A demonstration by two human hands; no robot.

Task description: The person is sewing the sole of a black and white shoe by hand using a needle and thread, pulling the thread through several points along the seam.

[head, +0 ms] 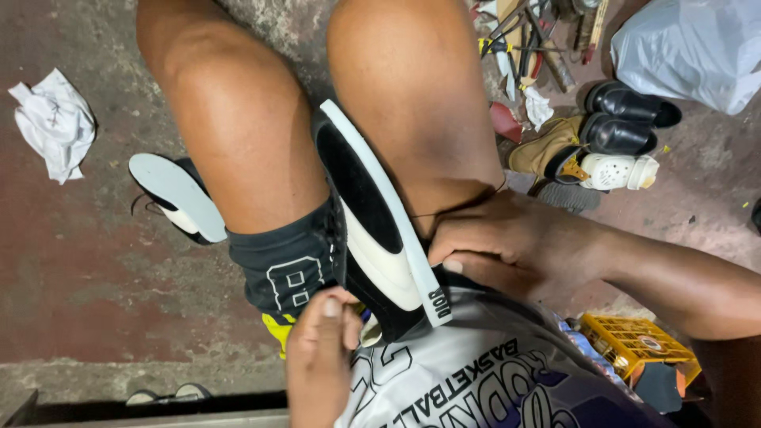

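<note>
A yellow plastic crate [634, 342] with a lattice top sits at the lower right on the floor; what lies inside it cannot be made out through the grid. A grey plastic bag [696, 46] bulges at the upper right, its contents hidden.

The black-and-white shoe [372, 230] stands wedged sole-outward between the person's knees, its smooth white rubber sole edge running diagonally; its upper is mostly hidden behind the legs. The right hand [507, 242] is curled closed against the heel end of the shoe, thumb pressed to the white edge. The left hand [321, 349] is pinched shut at the shoe's lower side, on something too small to identify; its palm is cut off by the lower edge of the view.

A second shoe [178, 198] lies sole-up on the rough concrete floor [79, 261], partly hidden by the left thigh. A crumpled white cloth [54, 120] lies far left. Glossy black shoes [622, 119], a tan boot [547, 147] and a heap of tools [527, 43] crowd the upper right.
</note>
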